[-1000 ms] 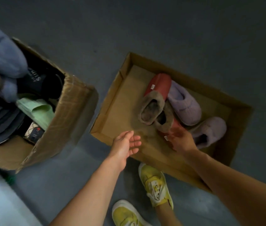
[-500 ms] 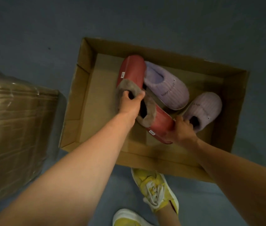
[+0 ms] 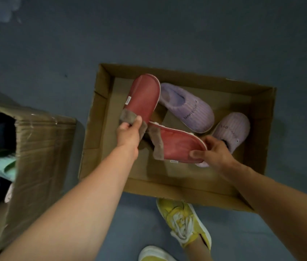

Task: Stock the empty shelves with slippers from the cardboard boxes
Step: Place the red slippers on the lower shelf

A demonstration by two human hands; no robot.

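A low open cardboard box lies on the grey floor. My left hand grips the brown furry cuff of one red slipper, lifted over the box's left part. The toe of a second red slipper is pinched by my right hand, and that slipper lies level across the box. Two lilac slippers remain inside: one behind the red pair, the other at the right, partly hidden by my right hand.
A taller cardboard box stands at the left, holding dark and mint-green footwear. My feet in yellow sneakers stand just in front of the low box. Grey floor stretches beyond both boxes.
Both hands have lifted the red slippers from the box floor and turned them apart. My right hand shifted its grip to the toe. The view moved back from the box.
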